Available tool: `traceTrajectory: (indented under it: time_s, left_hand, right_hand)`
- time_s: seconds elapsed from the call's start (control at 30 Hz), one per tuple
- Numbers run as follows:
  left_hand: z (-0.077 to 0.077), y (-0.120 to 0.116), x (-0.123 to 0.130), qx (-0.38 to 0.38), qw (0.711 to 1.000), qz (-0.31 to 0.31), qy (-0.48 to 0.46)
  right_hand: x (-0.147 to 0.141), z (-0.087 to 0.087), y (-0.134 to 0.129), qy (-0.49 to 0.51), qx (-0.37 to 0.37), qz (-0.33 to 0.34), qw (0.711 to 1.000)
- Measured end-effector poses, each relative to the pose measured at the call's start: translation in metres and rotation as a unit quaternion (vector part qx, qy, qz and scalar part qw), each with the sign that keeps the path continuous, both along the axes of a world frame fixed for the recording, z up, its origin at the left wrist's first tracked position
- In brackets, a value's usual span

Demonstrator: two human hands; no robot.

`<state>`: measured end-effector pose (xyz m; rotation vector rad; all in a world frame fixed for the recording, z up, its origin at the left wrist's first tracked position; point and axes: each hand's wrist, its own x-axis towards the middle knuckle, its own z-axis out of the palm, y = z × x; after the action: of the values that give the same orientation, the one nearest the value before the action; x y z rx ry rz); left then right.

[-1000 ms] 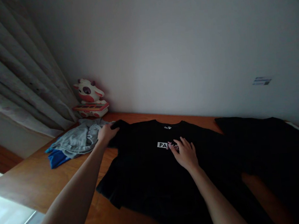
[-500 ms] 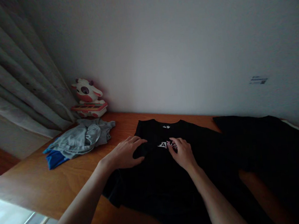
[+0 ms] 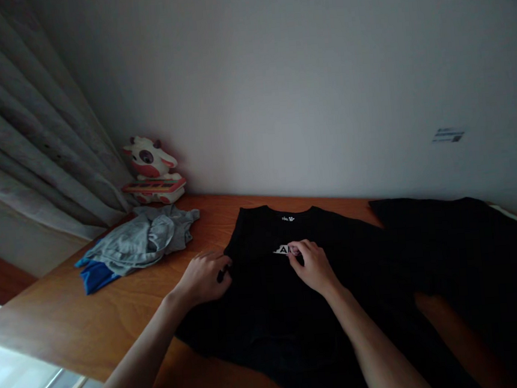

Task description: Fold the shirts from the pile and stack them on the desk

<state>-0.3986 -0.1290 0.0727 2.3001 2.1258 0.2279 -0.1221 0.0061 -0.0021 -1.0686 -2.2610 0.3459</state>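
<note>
Black T-shirt (image 3: 268,308): lay spread on the worktop (image 3: 128,308) in mid-view, its neckline (image 3: 290,213) toward twelve o'clock.
Chest print (image 3: 281,250): showed part of its white lettering block, the rest covered.
Right hand (image 3: 314,266): was over the print, thumb and forefinger narrowed almost together; whether they gripped fabric, I could not tell.
Left hand (image 3: 206,277): was at the shirt's nine o'clock edge, fingers curled, the gap narrow; I could not tell whether cloth was pinched there.
Grey clothing (image 3: 131,244): lay crumpled between nine and ten o'clock, blue cloth (image 3: 97,278) showing at its eight o'clock side.
Second black garment (image 3: 452,237): lay at three o'clock; too dark to tell where it met the shirt.
Cow toy (image 3: 150,158): stood between ten and eleven o'clock, near the wall (image 3: 285,83).
Printed label (image 3: 449,135): was on the wall at two o'clock.
Curtain (image 3: 22,130): hung at ten o'clock.
</note>
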Motion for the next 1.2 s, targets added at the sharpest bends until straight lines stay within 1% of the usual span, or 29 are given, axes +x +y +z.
traceTrajectory:
  time_s: [0.07,0.1,0.2,0.27,0.33,0.4,0.47,0.57,0.67,0.8,0.9,1.0,1.1,1.2]
  left_hand:
    - [0.002,0.008,0.003,0.011,0.999,-0.023,-0.041]
    - [0.003,0.017,0.004,0.022,0.997,-0.029,-0.064]
    - [-0.001,0.056,0.010,0.056,0.993,-0.038,-0.097]
    - [-0.007,0.089,0.012,0.043,0.996,-0.037,-0.067]
    - [-0.012,0.121,0.011,0.015,0.999,-0.021,-0.023]
    - [-0.014,0.149,0.008,-0.001,1.000,-0.002,0.001]
    - [-0.014,0.170,0.004,-0.006,1.000,0.013,0.007]
    - [-0.011,0.190,-0.001,-0.030,0.999,0.034,0.018]
    - [-0.008,0.199,-0.004,-0.056,0.997,0.046,0.030]
    - [-0.010,0.203,-0.005,-0.061,0.996,0.060,0.034]
    - [-0.014,0.205,-0.002,-0.044,0.996,0.077,0.028]
    - [-0.021,0.206,0.004,-0.006,0.995,0.101,0.012]
    - [-0.029,0.196,0.012,0.023,0.995,0.098,-0.006]
    - [-0.032,0.174,0.015,0.033,0.997,0.066,-0.016]
  right_hand:
    - [0.000,0.000,0.000,-0.005,0.000,-0.002,1.000]
    - [-0.001,0.000,0.000,-0.005,0.000,-0.004,1.000]
    - [-0.001,-0.001,0.000,0.000,0.000,-0.005,1.000]
    - [-0.001,-0.001,0.000,0.005,0.000,-0.004,1.000]
    - [0.000,-0.001,0.000,0.009,0.000,-0.001,1.000]
    - [0.000,0.000,0.000,0.008,-0.002,-0.001,1.000]
    - [0.000,0.001,0.000,0.000,-0.004,-0.004,1.000]
    - [0.000,0.002,0.001,-0.005,-0.006,-0.005,1.000]
    - [0.000,0.003,0.001,0.001,-0.014,0.000,1.000]
    - [0.000,0.004,0.000,0.004,-0.025,-0.001,1.000]
    - [-0.001,0.005,-0.001,0.001,-0.022,-0.004,1.000]
    - [0.000,0.004,-0.001,-0.002,-0.018,-0.009,1.000]
    - [0.000,0.003,0.000,-0.003,-0.015,-0.009,1.000]
    - [0.000,0.002,0.000,-0.002,-0.012,-0.010,1.000]
